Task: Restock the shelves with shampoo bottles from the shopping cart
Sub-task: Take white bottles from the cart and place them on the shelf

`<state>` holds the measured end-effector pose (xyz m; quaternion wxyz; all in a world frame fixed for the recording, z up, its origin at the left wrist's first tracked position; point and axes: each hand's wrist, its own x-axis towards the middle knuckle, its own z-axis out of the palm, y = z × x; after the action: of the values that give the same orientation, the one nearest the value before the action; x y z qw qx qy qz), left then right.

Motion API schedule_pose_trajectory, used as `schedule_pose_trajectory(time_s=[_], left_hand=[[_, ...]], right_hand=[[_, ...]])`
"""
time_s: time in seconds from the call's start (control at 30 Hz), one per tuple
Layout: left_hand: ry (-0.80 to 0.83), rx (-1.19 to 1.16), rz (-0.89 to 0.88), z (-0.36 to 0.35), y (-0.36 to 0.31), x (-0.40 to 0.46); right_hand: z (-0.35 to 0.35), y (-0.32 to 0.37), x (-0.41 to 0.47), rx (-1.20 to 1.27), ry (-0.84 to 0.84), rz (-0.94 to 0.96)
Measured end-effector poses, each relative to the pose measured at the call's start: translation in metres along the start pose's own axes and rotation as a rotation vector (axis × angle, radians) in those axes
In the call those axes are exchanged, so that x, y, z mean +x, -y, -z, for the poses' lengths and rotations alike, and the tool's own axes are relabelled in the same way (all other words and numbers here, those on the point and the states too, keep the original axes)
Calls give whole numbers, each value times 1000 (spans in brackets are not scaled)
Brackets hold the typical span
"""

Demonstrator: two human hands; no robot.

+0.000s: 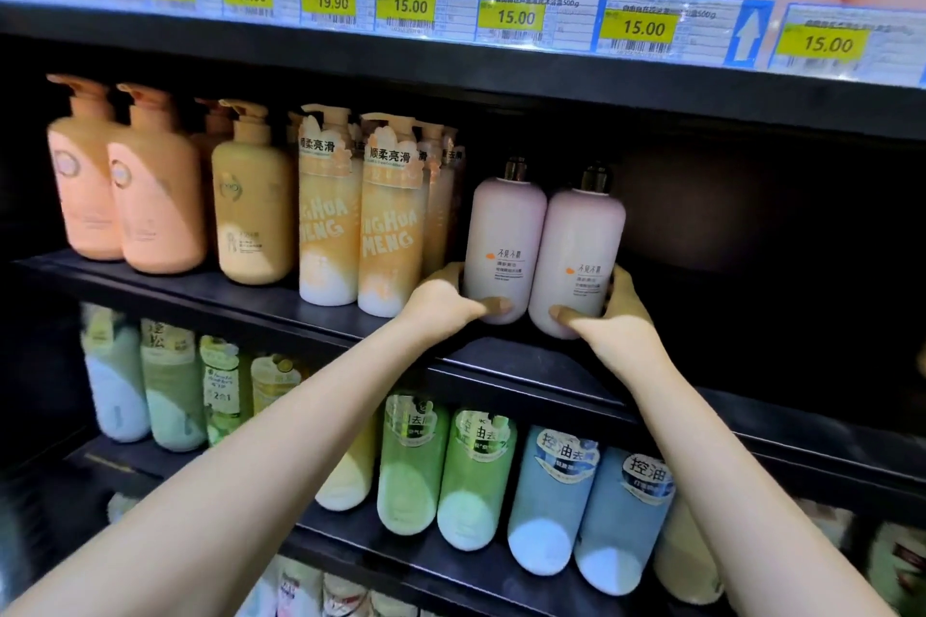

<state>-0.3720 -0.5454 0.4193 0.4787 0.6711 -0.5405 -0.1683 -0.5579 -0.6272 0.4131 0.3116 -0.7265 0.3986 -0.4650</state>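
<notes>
Shampoo bottles (543,251) upright on black shelf (300,311) | hands: left (441,303), right (614,316) each gripping one

Two pale pink shampoo bottles (503,241) (576,261) with dark caps stand upright, touching side by side, on the black middle shelf (250,301).

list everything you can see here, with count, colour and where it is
pink bottles: 2, pale pink with dark caps, middle shelf, side by side, one in each hand
orange bottles: 3 in the front row, peach and tan pump bottles, middle shelf, far left
tall bottles: 2 in front, orange fading to white, middle shelf, left of the pink bottles; more behind
green bottles: 2, lower shelf, centre
blue bottles: 2, lower shelf, right of the green bottles
price tags: a row, yellow, top shelf edge
left hand: grips the left pink bottle low down
right hand: grips the right pink bottle low down
</notes>
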Motion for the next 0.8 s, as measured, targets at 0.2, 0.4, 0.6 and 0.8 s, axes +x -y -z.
schedule_pose_trajectory(time_s=[0.2, 0.4, 0.6, 0.8], left_hand=[[-33, 444, -100, 9, 1, -72], [-113, 767, -187, 58, 64, -190], [-49, 820, 135, 121, 174, -321], [53, 797, 518, 202, 265, -473]], right_hand=[[6, 27, -37, -336, -250, 238], [-75, 37, -153, -422, -106, 521], [-194, -5, -285, -564, 361, 449], [-304, 7, -423, -578, 735, 424]])
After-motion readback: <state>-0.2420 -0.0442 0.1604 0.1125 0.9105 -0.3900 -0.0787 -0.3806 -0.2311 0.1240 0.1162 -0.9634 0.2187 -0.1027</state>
